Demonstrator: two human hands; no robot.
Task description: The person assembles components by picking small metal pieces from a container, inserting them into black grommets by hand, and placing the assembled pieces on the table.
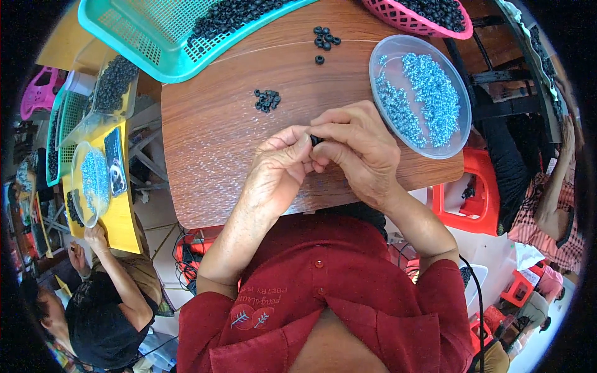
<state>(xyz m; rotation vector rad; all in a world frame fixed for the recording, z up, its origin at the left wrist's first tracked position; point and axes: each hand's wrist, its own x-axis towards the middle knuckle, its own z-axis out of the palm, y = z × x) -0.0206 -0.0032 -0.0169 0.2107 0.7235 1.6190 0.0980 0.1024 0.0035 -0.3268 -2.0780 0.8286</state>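
Observation:
Over the front of the brown wooden table [211, 143], my left hand [277, 165] and my right hand [367, 146] meet at the fingertips. Both are closed in a pinch on one small black ring-like part [315, 140], which the fingers mostly cover. Just beyond my left hand lies a small pile of black parts [267, 101]. Farther off, several rounder black rings [326, 38] sit in a loose group, with a single black ring [319, 59] nearer me. To the right of my right hand, a round clear plastic tub [372, 69] holds many tiny shiny blue-silver pieces [438, 93].
A teal mesh basket [140, 37] with black parts overlaps the far left table edge. A pink basket [392, 22] of black parts stands far right. Red stools [491, 193] are at the right. Another person [106, 311] works at a yellow table [127, 224] on the left.

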